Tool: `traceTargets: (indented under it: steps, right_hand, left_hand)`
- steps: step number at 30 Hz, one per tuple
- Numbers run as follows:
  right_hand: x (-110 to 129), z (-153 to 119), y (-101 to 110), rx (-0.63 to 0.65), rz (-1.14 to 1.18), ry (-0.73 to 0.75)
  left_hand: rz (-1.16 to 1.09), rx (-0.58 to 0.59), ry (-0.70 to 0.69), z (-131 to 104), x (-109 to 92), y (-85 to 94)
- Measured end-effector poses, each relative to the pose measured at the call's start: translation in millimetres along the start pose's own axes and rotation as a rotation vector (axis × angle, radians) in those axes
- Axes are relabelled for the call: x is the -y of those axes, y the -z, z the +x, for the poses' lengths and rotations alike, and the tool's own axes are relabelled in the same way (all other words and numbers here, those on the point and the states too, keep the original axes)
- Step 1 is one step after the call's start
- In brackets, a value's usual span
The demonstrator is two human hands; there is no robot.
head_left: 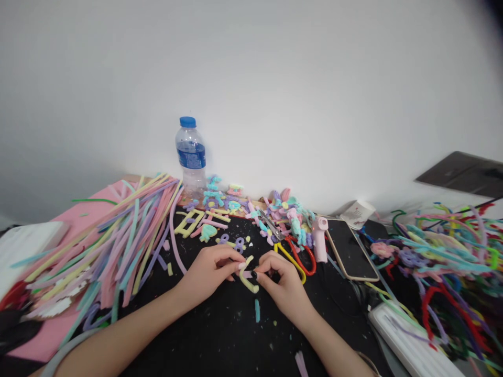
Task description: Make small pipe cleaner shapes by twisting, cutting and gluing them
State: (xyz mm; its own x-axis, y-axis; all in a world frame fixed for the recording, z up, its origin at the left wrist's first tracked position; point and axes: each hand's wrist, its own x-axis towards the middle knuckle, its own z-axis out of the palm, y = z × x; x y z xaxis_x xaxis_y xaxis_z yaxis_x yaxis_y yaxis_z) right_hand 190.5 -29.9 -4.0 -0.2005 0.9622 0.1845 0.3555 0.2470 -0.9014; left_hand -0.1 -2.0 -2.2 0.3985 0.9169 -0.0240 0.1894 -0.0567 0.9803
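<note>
Between my two hands, above the black mat, is a curved pale yellow fuzzy stem [249,283] with a small lilac piece [247,274] at its middle. My left hand [218,267] pinches the yellow stem near its upper part with thumb and forefinger. From the right, my right hand [277,275] has its fingertips pressed together at the lilac piece. A short teal piece [257,310] lies on the mat just below the hands. Purple curled pieces [239,244] rest behind them.
A large bundle of pastel stems [129,235] covers the left side. Behind stand a water bottle [191,157] and small fuzzy figures. Scissors [291,256], a pink device [320,240], a phone [351,250], a white power strip [412,340] and tangled stems [448,251] lie to the right.
</note>
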Motion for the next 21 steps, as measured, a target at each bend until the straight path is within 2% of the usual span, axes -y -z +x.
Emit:
traceTargets:
  steps: [10,18,21]
  right_hand:
    - [-0.1,-1.8,-1.3,-0.012,0.016,0.013]
    - [-8.7,-1.4,0.2,-0.103,0.118,-0.011]
    - [-9.7,-0.2,1.3,-0.129,0.159,-0.039]
  left_hand:
    - [0.018,-0.001,-0.009,0.2,-1.3,-0.7]
    - [-0.111,0.006,0.119,2.0,-0.5,1.1]
    - [-0.081,0.013,0.084,1.1,0.0,0.7]
